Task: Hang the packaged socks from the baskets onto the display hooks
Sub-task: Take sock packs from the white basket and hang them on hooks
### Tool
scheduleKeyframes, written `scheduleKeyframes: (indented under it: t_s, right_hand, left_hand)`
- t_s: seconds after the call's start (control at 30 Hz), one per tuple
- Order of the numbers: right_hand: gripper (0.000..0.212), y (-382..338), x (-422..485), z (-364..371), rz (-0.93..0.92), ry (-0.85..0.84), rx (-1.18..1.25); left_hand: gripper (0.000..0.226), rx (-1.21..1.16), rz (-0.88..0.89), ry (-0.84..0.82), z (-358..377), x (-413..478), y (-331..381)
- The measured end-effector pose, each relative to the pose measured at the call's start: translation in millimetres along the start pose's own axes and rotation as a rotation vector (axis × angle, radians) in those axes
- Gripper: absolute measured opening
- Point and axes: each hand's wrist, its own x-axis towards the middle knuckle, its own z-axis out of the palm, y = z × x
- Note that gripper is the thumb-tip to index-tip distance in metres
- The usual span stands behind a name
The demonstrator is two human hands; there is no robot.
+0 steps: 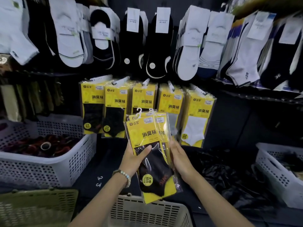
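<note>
I hold a small stack of yellow sock packs (147, 135) with black socks inside, upright in front of the display. My left hand (134, 158) grips the stack's left side, thumb across the front. My right hand (179, 157) grips its right edge. White plastic hangers (139, 112) stick up from the pack tops. Behind them a row of matching yellow packs (170, 102) hangs on display hooks (170, 85); the rightmost pack (196, 118) holds white socks. A beige basket (147, 212) stands below my arms.
Rows of white and black socks (157, 46) hang above. A white perforated basket (49, 154) with dark items stands at left, an olive basket (36, 207) at bottom left, another white basket (282, 172) at right. Crumpled black plastic (226, 174) lies on the counter.
</note>
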Motion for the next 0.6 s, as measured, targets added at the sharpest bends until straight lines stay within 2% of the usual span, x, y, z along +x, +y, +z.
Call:
scheduleKeyframes:
  t_s: [0.07,0.13,0.2,0.27,0.5,0.6]
  right_hand:
    - [0.036,-2.2,5.3,-5.4,0.051,0.080,0.176]
    - [0.040,-4.2,12.0,-11.8,0.129,0.047,0.296]
    - [0.042,-10.3,16.0,-18.1,0.150,-0.019,0.310]
    - [0.040,-15.9,19.5,-25.1,0.140,0.003,0.340]
    - [0.022,-27.4,33.0,-56.2,0.106,0.212,0.465]
    - [0.041,-28.1,37.4,-79.7,0.092,0.400,0.351]
  left_hand:
    - [0.049,-0.003,0.015,-0.015,-2.5,3.8,3.8]
    - [0.052,-0.008,0.021,-0.041,-1.9,7.9,6.7]
    - [0.056,-0.019,0.012,-0.063,1.9,12.7,10.4]
    - [0.055,-0.051,0.009,-0.064,7.3,18.0,15.0]
    - [0.040,-0.108,0.020,-0.034,36.0,43.6,41.2]
    - [0.040,-0.098,0.040,0.002,42.2,57.0,50.3]
